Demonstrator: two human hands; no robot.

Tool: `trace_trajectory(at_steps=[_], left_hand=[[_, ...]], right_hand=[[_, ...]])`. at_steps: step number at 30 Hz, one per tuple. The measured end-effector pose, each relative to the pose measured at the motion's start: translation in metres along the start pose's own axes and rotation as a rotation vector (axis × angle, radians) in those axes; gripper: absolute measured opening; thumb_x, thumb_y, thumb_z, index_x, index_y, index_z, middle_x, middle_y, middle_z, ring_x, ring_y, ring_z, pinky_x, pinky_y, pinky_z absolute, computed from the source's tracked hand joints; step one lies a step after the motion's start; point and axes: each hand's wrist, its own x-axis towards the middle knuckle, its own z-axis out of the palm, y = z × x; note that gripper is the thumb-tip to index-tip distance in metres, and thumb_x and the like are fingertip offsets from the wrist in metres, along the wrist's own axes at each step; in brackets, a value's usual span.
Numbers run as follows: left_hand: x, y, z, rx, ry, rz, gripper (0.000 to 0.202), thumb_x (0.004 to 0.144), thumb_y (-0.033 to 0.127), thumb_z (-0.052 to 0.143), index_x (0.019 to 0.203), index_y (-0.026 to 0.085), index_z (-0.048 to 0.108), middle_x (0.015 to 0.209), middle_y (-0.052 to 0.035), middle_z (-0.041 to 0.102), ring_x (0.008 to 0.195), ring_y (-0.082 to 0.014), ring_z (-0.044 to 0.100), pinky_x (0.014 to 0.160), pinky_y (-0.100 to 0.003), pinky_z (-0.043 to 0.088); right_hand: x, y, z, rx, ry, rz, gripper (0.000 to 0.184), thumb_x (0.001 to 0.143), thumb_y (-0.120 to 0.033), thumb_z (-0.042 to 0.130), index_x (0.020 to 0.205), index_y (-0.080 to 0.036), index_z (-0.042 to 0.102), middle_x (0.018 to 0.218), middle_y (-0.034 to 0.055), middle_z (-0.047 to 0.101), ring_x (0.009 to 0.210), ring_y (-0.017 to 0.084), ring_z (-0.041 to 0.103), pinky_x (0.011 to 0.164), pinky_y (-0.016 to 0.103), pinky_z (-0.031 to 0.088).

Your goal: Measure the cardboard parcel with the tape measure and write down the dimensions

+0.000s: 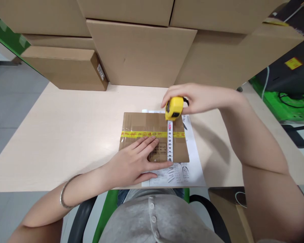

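Note:
A small flat cardboard box [139,123] sealed with a strip of yellow tape [142,134] lies on the table in front of me. My right hand [200,98] is closed around a yellow tape measure [174,108] at the box's far edge. Its white blade [170,141] runs toward me across the box top. My left hand [134,162] lies flat on the box, fingers spread, with the thumb pressing the blade's end at the near edge.
A sheet of paper with handwriting [190,168] lies under the box. Large cardboard boxes [142,54] are stacked along the back of the pale wooden table [66,135]. A smaller box [66,67] sits at the back left. Green equipment [288,104] stands at the right.

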Motion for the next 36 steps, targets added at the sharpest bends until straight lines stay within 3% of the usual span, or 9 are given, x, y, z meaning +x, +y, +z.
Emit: trace_trajectory(at_steps=[6, 9, 13, 15, 17, 22, 28, 33, 36], left_hand=[[-0.001, 0.000, -0.004, -0.102, 0.091, 0.056, 0.042, 0.106, 0.042, 0.052, 0.147, 0.037, 0.060, 0.131, -0.0133, 0.064, 0.129, -0.0314, 0.061, 0.105, -0.048, 0.057], [-0.010, -0.007, -0.006, -0.338, 0.391, 0.071, 0.039, 0.105, 0.039, 0.056, 0.143, 0.030, 0.062, 0.122, -0.0097, 0.064, 0.124, -0.0248, 0.062, 0.108, -0.042, 0.056], [-0.030, -0.039, 0.008, -0.568, 0.706, -0.657, 0.040, 0.103, 0.043, 0.060, 0.142, 0.036, 0.063, 0.128, -0.0061, 0.066, 0.124, -0.0259, 0.062, 0.108, -0.047, 0.055], [-0.036, -0.058, 0.022, -0.768, 0.684, -1.018, 0.049, 0.100, 0.058, 0.059, 0.139, 0.029, 0.066, 0.134, -0.0101, 0.066, 0.125, -0.0308, 0.063, 0.109, -0.052, 0.054], [-0.036, -0.071, 0.036, -1.045, 0.549, -1.132, 0.064, 0.098, 0.070, 0.051, 0.137, 0.022, 0.067, 0.132, -0.0130, 0.070, 0.123, -0.0357, 0.065, 0.107, -0.055, 0.054], [-0.030, -0.075, 0.042, -1.394, 0.429, -0.947, 0.066, 0.099, 0.074, 0.043, 0.137, 0.025, 0.067, 0.134, -0.0097, 0.073, 0.136, -0.0370, 0.061, 0.112, -0.051, 0.054], [-0.042, -0.088, 0.024, -1.099, 0.648, -0.499, 0.083, 0.078, 0.050, 0.087, 0.151, 0.036, 0.049, 0.154, -0.0087, 0.054, 0.141, -0.0353, 0.054, 0.114, -0.050, 0.053], [-0.051, -0.092, 0.028, -0.758, 0.666, -0.165, 0.102, 0.065, 0.029, 0.097, 0.154, 0.033, 0.047, 0.156, -0.0125, 0.047, 0.143, -0.0343, 0.051, 0.118, -0.049, 0.049], [-0.054, -0.092, 0.035, -0.739, 0.661, -0.105, 0.115, 0.061, 0.027, 0.099, 0.160, 0.035, 0.040, 0.160, -0.0144, 0.042, 0.146, -0.0361, 0.049, 0.119, -0.051, 0.048]], right_hand=[[-0.049, -0.047, 0.058, 0.106, -0.139, 0.038, 0.030, 0.083, -0.018, 0.069, 0.112, -0.025, 0.070, 0.109, 0.0047, 0.071, 0.089, 0.020, 0.069, 0.077, 0.034, 0.055], [-0.076, -0.046, 0.073, 0.260, -0.126, 0.039, 0.034, 0.082, -0.019, 0.075, 0.114, -0.027, 0.070, 0.116, 0.0050, 0.072, 0.100, 0.022, 0.071, 0.084, 0.034, 0.056], [-0.105, -0.026, 0.082, 0.518, 0.209, 0.253, 0.037, 0.086, -0.029, 0.079, 0.121, -0.030, 0.067, 0.124, 0.0052, 0.072, 0.102, 0.022, 0.070, 0.081, 0.035, 0.056], [-0.112, -0.013, 0.090, 0.622, 0.419, 0.424, 0.031, 0.090, -0.038, 0.077, 0.117, -0.029, 0.067, 0.098, 0.0013, 0.073, 0.077, 0.017, 0.065, 0.066, 0.031, 0.050], [-0.114, -0.005, 0.102, 0.713, 0.511, 0.501, 0.026, 0.090, -0.044, 0.078, 0.106, -0.026, 0.067, 0.073, -0.0036, 0.064, 0.062, 0.014, 0.055, 0.057, 0.029, 0.043], [-0.120, -0.019, 0.115, 0.828, 0.512, 0.451, 0.026, 0.088, -0.044, 0.080, 0.104, -0.027, 0.068, 0.070, -0.0029, 0.064, 0.063, 0.015, 0.058, 0.059, 0.030, 0.046], [-0.146, -0.044, 0.096, 0.663, 0.609, 0.363, 0.027, 0.080, -0.044, 0.086, 0.099, -0.029, 0.073, 0.118, 0.0071, 0.074, 0.103, 0.029, 0.072, 0.069, 0.037, 0.059], [-0.139, -0.045, 0.080, 0.546, 0.846, 0.324, 0.035, 0.079, -0.043, 0.087, 0.106, -0.033, 0.068, 0.098, -0.0010, 0.071, 0.076, 0.017, 0.067, 0.058, 0.028, 0.053], [-0.102, -0.057, 0.071, 0.372, 0.817, 0.230, 0.044, 0.082, -0.035, 0.087, 0.117, -0.033, 0.061, 0.112, 0.0005, 0.070, 0.086, 0.018, 0.069, 0.067, 0.029, 0.057]])
